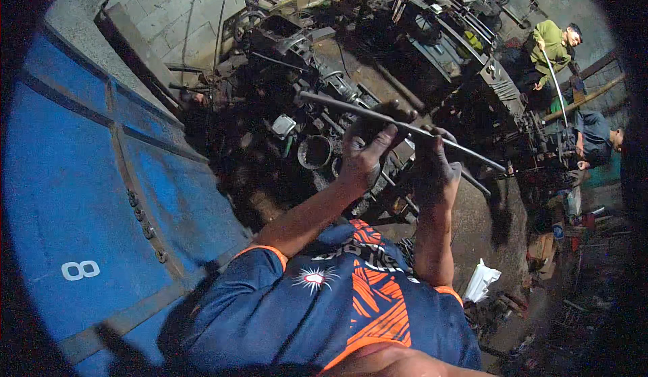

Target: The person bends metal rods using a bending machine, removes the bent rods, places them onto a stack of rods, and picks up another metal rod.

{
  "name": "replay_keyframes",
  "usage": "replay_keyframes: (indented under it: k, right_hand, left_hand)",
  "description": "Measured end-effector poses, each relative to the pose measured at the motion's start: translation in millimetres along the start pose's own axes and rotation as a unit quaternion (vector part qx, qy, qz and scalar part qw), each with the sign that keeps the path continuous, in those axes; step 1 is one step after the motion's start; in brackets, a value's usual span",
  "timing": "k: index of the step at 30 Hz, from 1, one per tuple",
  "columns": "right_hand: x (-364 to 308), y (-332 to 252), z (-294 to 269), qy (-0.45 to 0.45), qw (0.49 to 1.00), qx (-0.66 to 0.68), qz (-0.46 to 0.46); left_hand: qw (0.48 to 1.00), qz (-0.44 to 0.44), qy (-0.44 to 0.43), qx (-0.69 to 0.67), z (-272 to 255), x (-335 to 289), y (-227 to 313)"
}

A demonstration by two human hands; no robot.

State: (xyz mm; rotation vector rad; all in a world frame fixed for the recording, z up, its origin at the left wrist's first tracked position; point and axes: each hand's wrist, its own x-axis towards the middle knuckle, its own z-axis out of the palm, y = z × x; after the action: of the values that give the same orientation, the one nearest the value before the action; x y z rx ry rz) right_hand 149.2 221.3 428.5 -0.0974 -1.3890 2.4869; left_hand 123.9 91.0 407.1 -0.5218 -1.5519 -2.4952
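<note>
A long, thin metal rod (469,153) slants across in front of me, its left end higher in the picture than its right. My left hand (364,159) is closed on it near the middle, thumb up against the rod and fingers partly hidden behind. A short way to the right, my right hand (442,178) also grips the rod, its thumb pointing up. Both hands look blackened. Beneath the rod's left half lies a dark, greasy machine (337,87), and a round metal tin (315,152) stands just left of my left hand.
A large blue metal panel (61,174) fills the left side. At the far right, one person (557,46) in an olive top holds a pale rod, beside another person (594,141) in dark clothing. White crumpled wrapping (482,281) lies near my right elbow.
</note>
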Motion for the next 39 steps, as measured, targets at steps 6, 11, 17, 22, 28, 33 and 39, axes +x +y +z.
replay_keyframes:
  k: [6, 11, 17, 22, 28, 33, 39]
  right_hand:
    - [1, -15, 4, 0.042, 0.998, -0.023, -0.045]
    - [5, -20, 6, 0.045, 0.997, 0.002, -0.058]
    - [1, -26, 7, 0.086, 0.993, -0.019, -0.076]
    - [12, -26, 22, 0.111, 0.99, -0.016, -0.086]
    - [30, -35, 48, 0.093, 0.991, 0.005, -0.096]
    - [40, -10, 55, 0.086, 0.985, -0.053, -0.137]
    - [40, 2, 51, 0.033, 0.984, -0.12, -0.129]
  left_hand:
    - [0.876, -0.051, 0.03, -0.478, -26, 31, -7]
    - [0.842, -0.014, 0.04, -0.538, -41, 58, 7]
    - [0.882, -0.03, 0.091, -0.461, -34, 69, 6]
    - [0.884, -0.045, -0.113, -0.452, -25, 52, -1]
    - [0.977, -0.146, -0.132, -0.079, -3, 73, 14]
    - [0.984, -0.107, -0.066, -0.128, -3, 84, -9]
    - [0.966, -0.19, 0.023, -0.173, -19, 71, 9]
